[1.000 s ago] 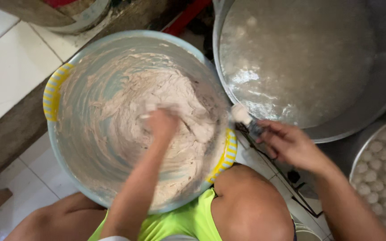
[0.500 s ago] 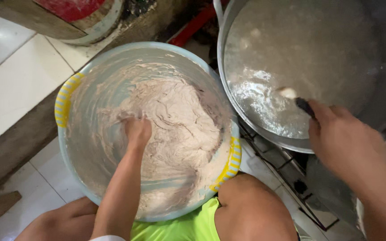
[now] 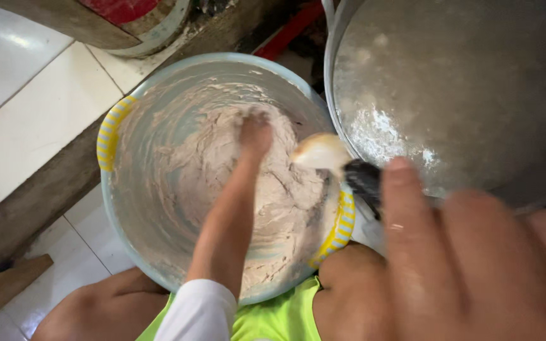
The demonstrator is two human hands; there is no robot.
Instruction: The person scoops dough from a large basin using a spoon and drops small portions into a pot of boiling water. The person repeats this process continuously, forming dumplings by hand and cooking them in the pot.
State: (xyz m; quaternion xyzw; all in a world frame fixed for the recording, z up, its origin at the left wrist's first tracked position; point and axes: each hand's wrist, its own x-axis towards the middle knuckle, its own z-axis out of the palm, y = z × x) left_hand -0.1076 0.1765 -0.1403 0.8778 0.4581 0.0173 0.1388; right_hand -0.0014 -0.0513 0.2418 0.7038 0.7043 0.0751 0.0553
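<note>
One basin [image 3: 159, 208] stands on white floor tiles [image 3: 26, 120].

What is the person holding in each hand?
The right hand holds a spoon by its dark handle. The left hand is pressed into the dough in the basin; whether it grasps any cannot be told.

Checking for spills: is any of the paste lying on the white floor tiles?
No, the white floor tiles look clean; the paste stays inside the basin.

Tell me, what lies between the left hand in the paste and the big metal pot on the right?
In the head view, the spoon held by the right hand lies between the left hand and the metal pot, over the basin's rim.
</note>
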